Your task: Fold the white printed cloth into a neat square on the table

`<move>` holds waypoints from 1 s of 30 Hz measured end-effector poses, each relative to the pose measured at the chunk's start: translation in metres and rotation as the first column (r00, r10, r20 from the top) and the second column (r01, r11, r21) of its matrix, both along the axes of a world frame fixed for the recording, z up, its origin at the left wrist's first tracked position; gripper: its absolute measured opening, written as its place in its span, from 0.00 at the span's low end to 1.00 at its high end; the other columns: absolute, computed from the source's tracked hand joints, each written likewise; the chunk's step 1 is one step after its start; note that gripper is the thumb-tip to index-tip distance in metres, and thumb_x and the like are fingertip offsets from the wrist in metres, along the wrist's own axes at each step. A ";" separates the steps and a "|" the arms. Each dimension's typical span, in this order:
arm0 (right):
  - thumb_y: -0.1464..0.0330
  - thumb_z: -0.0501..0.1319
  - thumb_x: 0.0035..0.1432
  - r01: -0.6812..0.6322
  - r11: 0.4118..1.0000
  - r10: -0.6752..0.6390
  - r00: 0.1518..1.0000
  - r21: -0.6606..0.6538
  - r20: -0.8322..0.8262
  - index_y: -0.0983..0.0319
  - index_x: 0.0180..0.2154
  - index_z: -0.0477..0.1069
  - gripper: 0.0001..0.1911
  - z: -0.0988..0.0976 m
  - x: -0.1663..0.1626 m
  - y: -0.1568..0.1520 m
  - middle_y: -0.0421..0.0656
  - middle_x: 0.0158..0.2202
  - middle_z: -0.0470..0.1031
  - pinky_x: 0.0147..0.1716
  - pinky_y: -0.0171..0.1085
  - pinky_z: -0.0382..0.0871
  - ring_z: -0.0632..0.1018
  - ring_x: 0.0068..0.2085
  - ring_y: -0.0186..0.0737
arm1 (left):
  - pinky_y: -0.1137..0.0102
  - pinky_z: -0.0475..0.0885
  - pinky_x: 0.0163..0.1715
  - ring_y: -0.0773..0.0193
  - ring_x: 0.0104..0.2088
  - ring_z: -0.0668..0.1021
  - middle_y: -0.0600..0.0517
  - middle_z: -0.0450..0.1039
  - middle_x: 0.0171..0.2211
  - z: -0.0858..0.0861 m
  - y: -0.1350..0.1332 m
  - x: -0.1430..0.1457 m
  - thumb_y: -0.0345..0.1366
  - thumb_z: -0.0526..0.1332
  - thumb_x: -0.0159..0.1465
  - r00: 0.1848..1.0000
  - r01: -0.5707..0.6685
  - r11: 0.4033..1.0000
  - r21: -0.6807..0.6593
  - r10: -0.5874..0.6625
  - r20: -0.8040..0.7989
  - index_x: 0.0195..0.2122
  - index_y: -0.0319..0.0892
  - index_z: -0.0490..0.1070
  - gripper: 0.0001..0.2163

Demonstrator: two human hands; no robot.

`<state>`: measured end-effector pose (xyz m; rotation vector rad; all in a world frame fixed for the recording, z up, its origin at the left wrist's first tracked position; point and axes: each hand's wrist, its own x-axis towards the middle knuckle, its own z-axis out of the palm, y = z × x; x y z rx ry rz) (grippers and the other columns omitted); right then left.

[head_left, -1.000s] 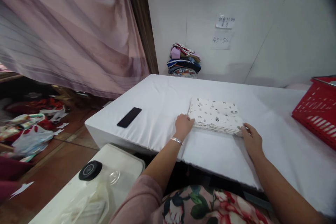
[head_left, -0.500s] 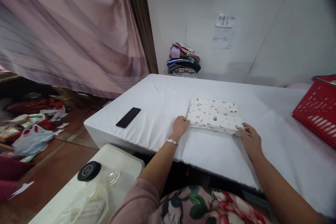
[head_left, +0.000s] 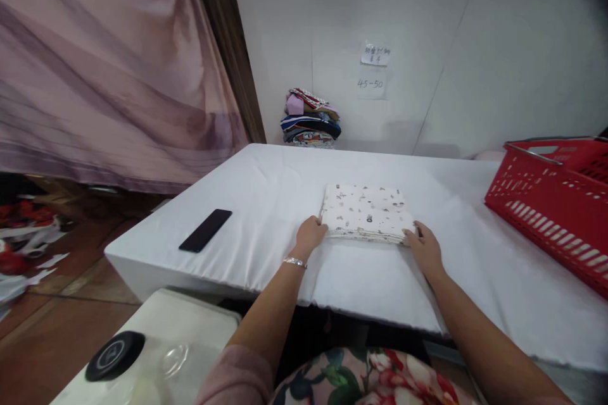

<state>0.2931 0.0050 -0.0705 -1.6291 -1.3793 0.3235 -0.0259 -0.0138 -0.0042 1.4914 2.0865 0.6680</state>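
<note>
A folded white cloth [head_left: 365,210] with small dark printed figures lies flat on the white-covered table [head_left: 266,183], its layered edge toward me. My left hand [head_left: 311,234], with a silver bracelet at the wrist, pinches the near left corner of the cloth. At the near right corner my right hand [head_left: 424,247] is closed on the cloth, thumb on top. Parts of the fingers of both hands are hidden behind the cloth's edges.
A black phone [head_left: 206,230] lies on the table's left. The red basket [head_left: 546,202] stands at the right. Folded clothes [head_left: 311,120] are piled behind the table. Front left, a white surface [head_left: 190,316] bears a round black object [head_left: 115,355].
The view has turned to the right, so the table and cloth appear further left and more of the red basket shows. Both hands keep hold of the cloth's near corners.
</note>
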 end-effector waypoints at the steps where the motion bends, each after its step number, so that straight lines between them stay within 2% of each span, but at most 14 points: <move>1: 0.53 0.57 0.50 0.002 1.000 -0.002 1.000 0.015 -0.003 0.61 0.49 0.71 0.28 -0.001 0.000 0.000 0.47 0.43 0.74 0.40 0.45 0.69 0.74 0.40 0.46 | 0.71 0.63 0.27 0.61 0.32 0.76 0.51 0.75 0.31 0.000 0.001 -0.001 0.34 0.57 0.54 1.000 0.002 1.000 0.013 -0.002 0.005 0.29 0.43 0.68 0.03; 5: 0.55 0.57 0.51 -0.017 0.998 0.017 1.000 0.064 0.009 0.61 0.50 0.70 0.26 -0.001 -0.001 -0.002 0.46 0.42 0.75 0.39 0.44 0.70 0.74 0.39 0.45 | 0.72 0.64 0.29 0.62 0.33 0.76 0.51 0.76 0.32 -0.001 0.004 -0.004 0.31 0.57 0.53 0.998 -0.017 0.996 0.088 0.012 0.057 0.30 0.43 0.69 0.04; 9: 0.57 0.55 0.54 -0.045 0.998 0.042 0.995 0.034 0.089 0.61 0.52 0.68 0.26 -0.003 0.000 -0.002 0.48 0.44 0.74 0.44 0.49 0.69 0.74 0.43 0.49 | 0.71 0.66 0.30 0.62 0.34 0.76 0.51 0.76 0.34 -0.004 0.002 -0.006 0.31 0.57 0.54 0.996 -0.018 0.998 0.067 0.012 0.090 0.33 0.43 0.69 0.06; 11: 0.58 0.54 0.55 -0.060 0.997 0.052 0.988 0.049 0.147 0.62 0.53 0.66 0.26 -0.004 0.001 -0.001 0.51 0.48 0.72 0.47 0.52 0.67 0.72 0.47 0.52 | 0.70 0.67 0.33 0.60 0.36 0.76 0.49 0.76 0.37 -0.004 0.001 -0.004 0.31 0.57 0.55 0.999 -0.013 0.996 0.084 0.009 0.045 0.37 0.43 0.69 0.09; 13: 0.60 0.53 0.56 -0.079 0.993 0.061 0.979 0.085 0.193 0.62 0.54 0.65 0.25 -0.004 0.001 -0.001 0.53 0.52 0.68 0.50 0.54 0.65 0.69 0.52 0.54 | 0.66 0.69 0.38 0.57 0.41 0.76 0.46 0.74 0.43 -0.003 -0.001 0.001 0.29 0.56 0.55 0.999 0.006 0.988 0.157 0.002 -0.054 0.44 0.42 0.69 0.15; 15: 0.63 0.52 0.57 -0.104 0.987 0.072 0.967 0.121 0.245 0.62 0.53 0.66 0.23 -0.002 0.000 -0.002 0.53 0.57 0.63 0.52 0.55 0.63 0.65 0.56 0.54 | 0.62 0.68 0.44 0.54 0.49 0.73 0.43 0.70 0.49 0.000 -0.001 0.009 0.25 0.55 0.54 0.982 0.082 0.961 0.263 -0.033 -0.185 0.51 0.41 0.66 0.21; 17: 0.66 0.52 0.57 -0.171 0.975 0.116 0.939 0.145 0.324 0.62 0.50 0.70 0.20 0.000 -0.003 -0.004 0.51 0.60 0.60 0.54 0.55 0.61 0.62 0.59 0.54 | 0.58 0.64 0.51 0.52 0.57 0.66 0.42 0.65 0.56 0.002 0.002 0.020 0.21 0.54 0.52 0.942 0.220 0.913 0.343 -0.107 -0.319 0.54 0.41 0.64 0.27; 21: 0.73 0.49 0.57 -0.308 0.944 0.222 0.857 0.119 0.464 0.60 0.42 0.74 0.18 0.002 -0.008 -0.006 0.47 0.52 0.72 0.53 0.55 0.61 0.66 0.57 0.51 | 0.51 0.50 0.61 0.53 0.64 0.53 0.47 0.55 0.63 -0.001 0.009 0.035 0.18 0.53 0.51 0.801 0.524 0.770 0.363 -0.301 -0.518 0.56 0.42 0.63 0.30; 23: 0.74 0.48 0.57 -0.306 0.946 0.220 0.846 0.105 0.486 0.60 0.41 0.74 0.18 0.003 -0.008 -0.006 0.47 0.48 0.75 0.51 0.54 0.62 0.68 0.56 0.50 | 0.51 0.48 0.62 0.56 0.64 0.54 0.49 0.56 0.63 -0.007 0.012 0.036 0.18 0.51 0.53 0.736 0.616 0.730 0.298 -0.398 -0.547 0.56 0.43 0.63 0.29; 26: 0.74 0.48 0.56 -0.286 0.951 0.192 0.842 0.115 0.504 0.60 0.41 0.75 0.18 0.004 -0.009 -0.008 0.47 0.48 0.75 0.51 0.54 0.61 0.70 0.55 0.50 | 0.53 0.49 0.63 0.60 0.62 0.60 0.50 0.62 0.60 -0.020 0.012 0.032 0.18 0.50 0.55 0.697 0.658 0.727 0.194 -0.491 -0.523 0.56 0.43 0.64 0.27; 30: 0.75 0.47 0.58 -0.316 0.934 0.174 0.811 0.168 0.559 0.59 0.44 0.73 0.20 0.011 -0.017 -0.013 0.46 0.51 0.74 0.56 0.56 0.54 0.68 0.56 0.47 | 0.56 0.50 0.63 0.61 0.61 0.62 0.51 0.64 0.59 -0.031 0.008 0.027 0.20 0.49 0.58 0.715 0.651 0.723 0.230 -0.482 -0.507 0.55 0.43 0.66 0.25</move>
